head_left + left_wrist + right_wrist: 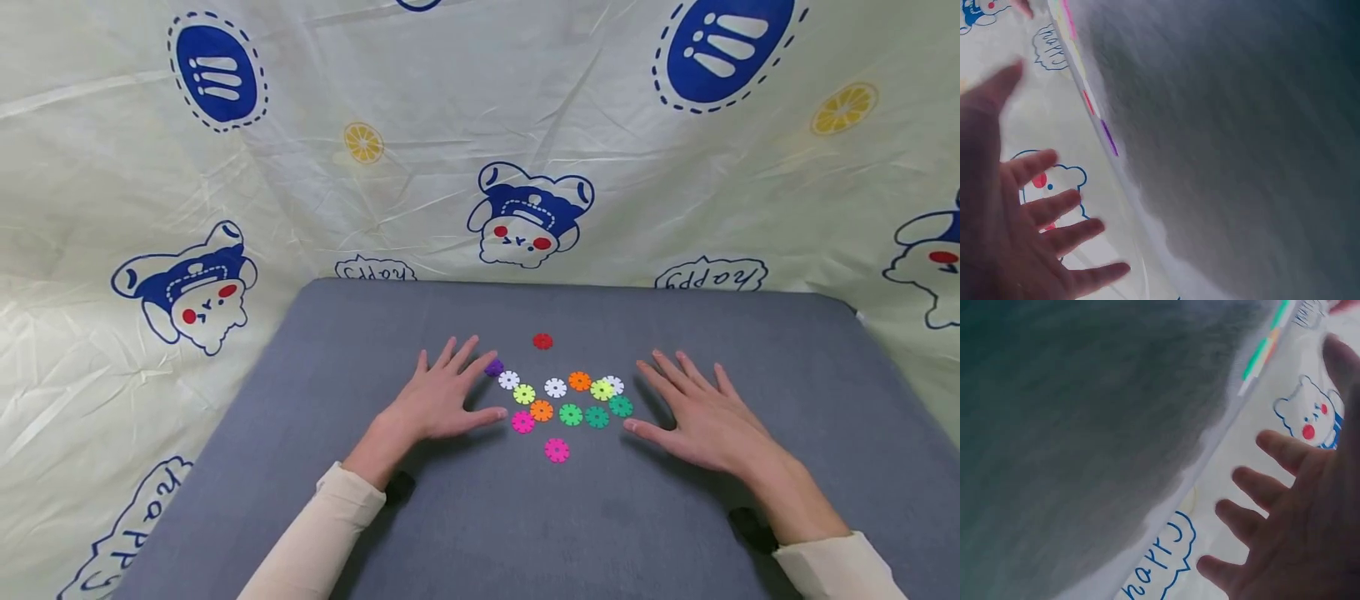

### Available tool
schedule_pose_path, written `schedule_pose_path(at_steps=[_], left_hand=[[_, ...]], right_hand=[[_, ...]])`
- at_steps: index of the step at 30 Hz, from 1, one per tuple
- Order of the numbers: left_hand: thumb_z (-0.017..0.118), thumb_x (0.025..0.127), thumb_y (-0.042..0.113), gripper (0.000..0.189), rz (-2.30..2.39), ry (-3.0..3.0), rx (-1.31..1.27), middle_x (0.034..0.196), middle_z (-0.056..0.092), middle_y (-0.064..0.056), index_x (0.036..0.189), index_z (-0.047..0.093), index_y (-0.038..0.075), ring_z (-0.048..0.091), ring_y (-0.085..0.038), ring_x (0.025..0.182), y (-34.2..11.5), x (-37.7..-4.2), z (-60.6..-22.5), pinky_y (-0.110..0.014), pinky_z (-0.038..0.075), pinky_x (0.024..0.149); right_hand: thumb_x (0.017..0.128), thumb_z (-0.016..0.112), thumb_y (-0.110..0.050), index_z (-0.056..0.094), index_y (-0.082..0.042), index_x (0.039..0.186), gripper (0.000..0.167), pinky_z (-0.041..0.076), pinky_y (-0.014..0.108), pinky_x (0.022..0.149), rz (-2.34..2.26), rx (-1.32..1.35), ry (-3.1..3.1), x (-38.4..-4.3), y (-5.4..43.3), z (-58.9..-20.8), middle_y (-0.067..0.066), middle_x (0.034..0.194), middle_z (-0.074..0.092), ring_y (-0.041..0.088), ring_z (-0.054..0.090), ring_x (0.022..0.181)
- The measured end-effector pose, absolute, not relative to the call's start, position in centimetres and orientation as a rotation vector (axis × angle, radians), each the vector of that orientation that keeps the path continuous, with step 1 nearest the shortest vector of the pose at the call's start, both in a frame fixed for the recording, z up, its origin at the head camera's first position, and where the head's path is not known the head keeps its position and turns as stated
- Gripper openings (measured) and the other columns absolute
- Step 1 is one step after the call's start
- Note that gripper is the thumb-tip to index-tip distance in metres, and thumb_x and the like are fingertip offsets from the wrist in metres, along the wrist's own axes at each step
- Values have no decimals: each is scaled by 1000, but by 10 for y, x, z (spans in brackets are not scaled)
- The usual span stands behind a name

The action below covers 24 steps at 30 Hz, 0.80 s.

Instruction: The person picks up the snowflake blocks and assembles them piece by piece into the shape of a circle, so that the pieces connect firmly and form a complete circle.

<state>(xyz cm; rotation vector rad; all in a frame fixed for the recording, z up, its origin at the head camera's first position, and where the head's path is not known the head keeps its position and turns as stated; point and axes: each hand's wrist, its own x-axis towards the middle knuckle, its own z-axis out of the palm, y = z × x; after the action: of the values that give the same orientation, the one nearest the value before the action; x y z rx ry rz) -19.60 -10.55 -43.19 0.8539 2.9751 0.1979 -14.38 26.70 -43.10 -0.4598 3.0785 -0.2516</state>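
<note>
the left hand (444, 400) at nine o'clock and right hand (708, 418) at three hold nothing, fingers wide, with the discs (574, 418) between them on the worktop (525, 525), likely light, stiff and slippery, best pinched by opposite edges of their notched rims.

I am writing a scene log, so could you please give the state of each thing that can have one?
Bare left hand: open, fingers spread.
Bare right hand: open, fingers spread.
Red notched round disc: flat, set apart.
Yellow-green notched round disc: flat, overlapping one white notched disc.
Other coloured notched discs: flat, loosely scattered.
White printed backdrop sheet: hanging, creased.
</note>
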Motion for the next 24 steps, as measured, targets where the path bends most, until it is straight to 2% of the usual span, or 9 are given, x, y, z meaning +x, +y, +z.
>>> schedule_pose_path(at_steps=[4, 8, 13, 16, 20, 24], left_hand=[[53, 89, 61, 67, 342, 3000, 860, 144, 42, -6, 141, 48, 20, 38, -25, 131, -92, -202, -429, -50, 35, 105], [58, 92, 44, 46, 477, 2990, 836, 127, 55, -5, 128, 60, 14, 51, -20, 117, -74, -208, -430, -40, 44, 97], [63, 91, 37, 37, 576, 2921, 817, 112, 60, -2, 121, 66, 16, 55, -15, 99, -56, -218, -436, -33, 49, 87], [66, 89, 36, 35, 578, 2872, 813, 102, 59, 0, 119, 69, 18, 53, -12, 88, -51, -221, -439, -29, 48, 78], [69, 87, 37, 34, 549, 2829, 786, 97, 54, 2, 119, 70, 25, 50, -11, 84, -50, -221, -442, -27, 46, 72], [69, 88, 36, 31, 549, 2809, 796, 96, 50, 1, 117, 70, 28, 48, -12, 82, -49, -218, -446, -26, 44, 68]], right_hand=[[86, 57, -64, 46, -9, 142, 80, 16, 68, 103, -300, -517, 3128, -151, 260, -431, 20, 147, 37, 43, 30, 134], [89, 66, -40, 57, -5, 132, 56, 35, 62, 98, -462, -548, 3132, -160, 247, -431, 20, 133, 51, 40, 45, 123], [89, 69, -26, 63, -1, 123, 42, 49, 50, 82, -618, -536, 3087, -174, 230, -434, 15, 111, 61, 30, 56, 96], [87, 70, -21, 66, 0, 119, 38, 48, 41, 70, -657, -498, 3070, -181, 223, -436, 11, 98, 59, 24, 53, 81], [84, 72, -18, 68, 0, 113, 34, 45, 38, 66, -697, -423, 3040, -186, 219, -440, 11, 94, 58, 23, 50, 79], [83, 73, -14, 69, 1, 107, 28, 47, 42, 70, -743, -402, 3015, -188, 219, -444, 13, 96, 58, 26, 52, 81]])
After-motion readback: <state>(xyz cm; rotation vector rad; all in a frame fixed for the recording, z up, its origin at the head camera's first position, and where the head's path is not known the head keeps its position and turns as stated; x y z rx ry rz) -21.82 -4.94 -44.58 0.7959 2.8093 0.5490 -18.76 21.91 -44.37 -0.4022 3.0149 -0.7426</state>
